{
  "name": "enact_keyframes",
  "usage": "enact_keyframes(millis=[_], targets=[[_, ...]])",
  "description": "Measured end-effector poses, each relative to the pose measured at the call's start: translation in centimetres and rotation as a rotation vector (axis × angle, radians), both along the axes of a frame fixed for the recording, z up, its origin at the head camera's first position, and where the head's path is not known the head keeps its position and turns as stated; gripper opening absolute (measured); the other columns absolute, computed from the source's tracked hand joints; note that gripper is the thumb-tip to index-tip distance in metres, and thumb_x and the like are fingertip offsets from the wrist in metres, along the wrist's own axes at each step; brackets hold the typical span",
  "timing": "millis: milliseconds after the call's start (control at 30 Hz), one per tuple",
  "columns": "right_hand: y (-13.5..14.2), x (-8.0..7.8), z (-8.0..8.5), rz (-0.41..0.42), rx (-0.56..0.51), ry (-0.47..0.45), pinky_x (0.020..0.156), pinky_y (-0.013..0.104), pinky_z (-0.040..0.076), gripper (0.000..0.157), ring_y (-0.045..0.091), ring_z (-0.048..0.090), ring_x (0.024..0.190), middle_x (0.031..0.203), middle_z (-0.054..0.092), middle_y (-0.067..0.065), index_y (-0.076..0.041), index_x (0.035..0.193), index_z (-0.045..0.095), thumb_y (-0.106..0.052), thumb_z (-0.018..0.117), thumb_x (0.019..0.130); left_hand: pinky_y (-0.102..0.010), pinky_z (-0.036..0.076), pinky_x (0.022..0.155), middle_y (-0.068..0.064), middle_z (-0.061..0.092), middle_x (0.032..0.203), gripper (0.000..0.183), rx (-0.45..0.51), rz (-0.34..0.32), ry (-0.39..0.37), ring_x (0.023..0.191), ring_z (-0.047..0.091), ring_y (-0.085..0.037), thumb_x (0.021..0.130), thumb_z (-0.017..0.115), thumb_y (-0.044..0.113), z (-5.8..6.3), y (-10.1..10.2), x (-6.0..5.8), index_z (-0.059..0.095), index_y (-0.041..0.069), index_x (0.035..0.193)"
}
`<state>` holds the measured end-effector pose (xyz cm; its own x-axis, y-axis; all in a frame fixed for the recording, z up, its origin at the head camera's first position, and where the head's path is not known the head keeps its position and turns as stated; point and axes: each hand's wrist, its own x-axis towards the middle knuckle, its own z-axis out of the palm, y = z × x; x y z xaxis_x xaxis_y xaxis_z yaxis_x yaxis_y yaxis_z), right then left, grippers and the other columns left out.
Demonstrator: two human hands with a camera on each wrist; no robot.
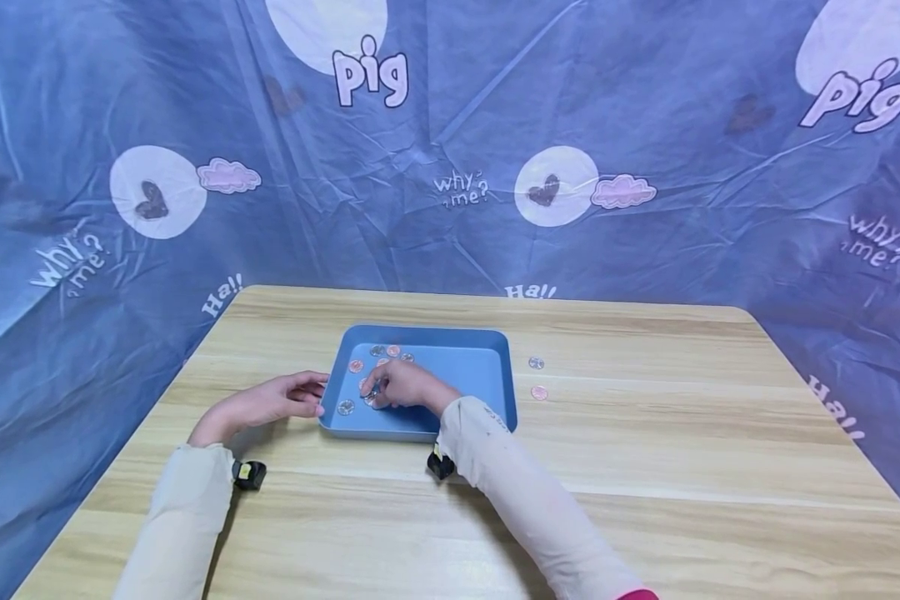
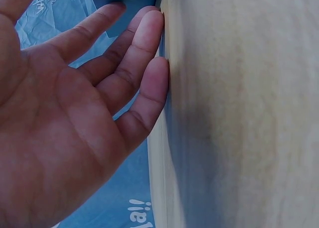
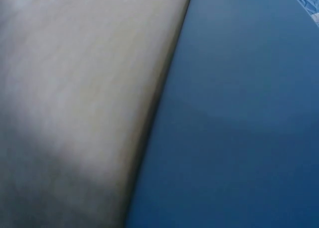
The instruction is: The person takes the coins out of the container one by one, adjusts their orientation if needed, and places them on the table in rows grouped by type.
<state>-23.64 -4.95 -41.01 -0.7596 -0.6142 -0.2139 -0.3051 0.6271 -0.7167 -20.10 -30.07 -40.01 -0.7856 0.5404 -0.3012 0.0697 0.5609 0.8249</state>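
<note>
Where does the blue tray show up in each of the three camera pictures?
Head view: the blue tray sits mid-table, the left hand at its left wall and the right hand inside it among the coins.
Left wrist view: not clearly in it; only the left hand and table.
Right wrist view: the blue tray fills the right side, blurred.
Shared landmark: the wooden table.

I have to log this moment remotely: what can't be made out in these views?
- Head view: whether the right hand pinches a coin; its curled fingers hide their tips inside the blue tray.
- Head view: coins on the table are too small to tell their kind.
- Right wrist view: only blurred tray wall and wood; no hand, no coins.
- Left wrist view: left hand open on the table edge; tray out of frame.
</note>
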Motion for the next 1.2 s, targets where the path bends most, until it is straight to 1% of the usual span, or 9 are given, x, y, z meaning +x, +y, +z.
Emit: enact_keyframes(millis=[133, 333, 533, 733, 867, 933, 1033, 1133, 1200], targets=[[0.06, -0.03, 0.04, -0.004, -0.002, -0.001, 0.05, 0.019, 0.041, 0.017, 0.007, 0.047, 0.052, 0.068, 0.054, -0.003, -0.009, 0.101, 0.073, -0.004, 0.072, 0.085, -0.024, 0.046, 0.092, -0.025, 0.049, 0.134, 0.069, -0.008, 0.001, -0.001, 0.121, 0.051, -0.031, 0.095, 0.062, 0.024, -0.01, 0.01, -0.14, 0.029, -0.009, 0.146], [-0.12, -0.04, 0.0, -0.02, 0.022, 0.022, 0.049, 0.019, 0.04, 0.02, 0.006, 0.047, 0.051, 0.067, 0.054, -0.004, -0.01, 0.104, 0.073, -0.006, 0.073, 0.084, -0.029, 0.046, 0.095, -0.027, 0.049, 0.135, 0.07, -0.002, -0.012, 0.005, 0.123, 0.05, -0.035, 0.095, 0.062, 0.024, 0.13, 0.09, -0.15, 0.028, -0.011, 0.146], [-0.16, 0.18, 0.15, -0.033, 0.03, 0.009, 0.05, 0.019, 0.039, 0.019, 0.008, 0.047, 0.051, 0.066, 0.052, -0.004, -0.008, 0.104, 0.072, -0.006, 0.073, 0.085, -0.023, 0.046, 0.092, -0.026, 0.05, 0.134, 0.069, 0.002, -0.008, 0.002, 0.122, 0.051, -0.034, 0.095, 0.062, 0.024, 0.05, 0.08, -0.08, 0.028, -0.01, 0.146], [-0.31, 0.29, 0.33, -0.052, 0.031, 0.001, 0.053, 0.019, 0.039, 0.013, 0.007, 0.048, 0.054, 0.065, 0.051, -0.004, -0.005, 0.096, 0.069, -0.005, 0.073, 0.084, -0.023, 0.046, 0.092, -0.026, 0.049, 0.135, 0.07, 0.002, -0.001, -0.002, 0.122, 0.051, -0.034, 0.095, 0.062, 0.023, 0.17, 0.08, 0.06, 0.028, -0.01, 0.146], [-0.41, 0.35, 0.4, -0.064, 0.058, 0.017, 0.056, 0.018, 0.04, 0.01, 0.007, 0.049, 0.055, 0.066, 0.052, -0.004, -0.005, 0.091, 0.067, -0.007, 0.074, 0.084, -0.022, 0.046, 0.091, -0.027, 0.049, 0.134, 0.071, 0.005, 0.003, -0.002, 0.122, 0.051, -0.033, 0.095, 0.062, 0.023, 0.22, 0.09, 0.1, 0.028, -0.011, 0.146], [-0.43, 0.36, 0.4, -0.064, 0.078, 0.03, 0.058, 0.018, 0.04, 0.009, 0.007, 0.049, 0.056, 0.065, 0.053, -0.004, -0.007, 0.088, 0.066, -0.008, 0.074, 0.084, -0.023, 0.046, 0.092, -0.026, 0.049, 0.134, 0.07, 0.002, 0.006, -0.003, 0.121, 0.051, -0.032, 0.095, 0.063, 0.024, 0.21, 0.13, 0.1, 0.028, -0.01, 0.146], [-0.46, 0.42, 0.34, -0.056, 0.113, 0.054, 0.059, 0.018, 0.04, 0.007, 0.006, 0.048, 0.059, 0.068, 0.057, -0.006, -0.01, 0.082, 0.067, -0.009, 0.073, 0.085, -0.028, 0.046, 0.095, -0.026, 0.049, 0.135, 0.071, -0.005, 0.007, 0.002, 0.121, 0.051, -0.032, 0.095, 0.063, 0.025, 0.19, 0.15, 0.1, 0.028, -0.01, 0.146], [-0.46, 0.48, 0.32, -0.051, 0.137, 0.082, 0.061, 0.018, 0.04, 0.01, 0.007, 0.049, 0.062, 0.074, 0.061, -0.007, -0.013, 0.077, 0.068, -0.01, 0.073, 0.086, -0.034, 0.044, 0.099, -0.027, 0.048, 0.136, 0.073, -0.016, 0.014, 0.01, 0.122, 0.051, -0.032, 0.094, 0.064, 0.026, 0.16, 0.14, 0.12, 0.027, -0.008, 0.147], [-0.44, 0.5, 0.33, -0.052, 0.148, 0.108, 0.064, 0.019, 0.041, 0.01, 0.007, 0.049, 0.066, 0.079, 0.062, -0.007, -0.014, 0.079, 0.067, -0.012, 0.074, 0.085, -0.037, 0.044, 0.1, -0.027, 0.047, 0.137, 0.074, -0.019, 0.014, 0.017, 0.122, 0.051, -0.033, 0.094, 0.064, 0.026, 0.15, 0.13, 0.15, 0.026, -0.007, 0.148]])
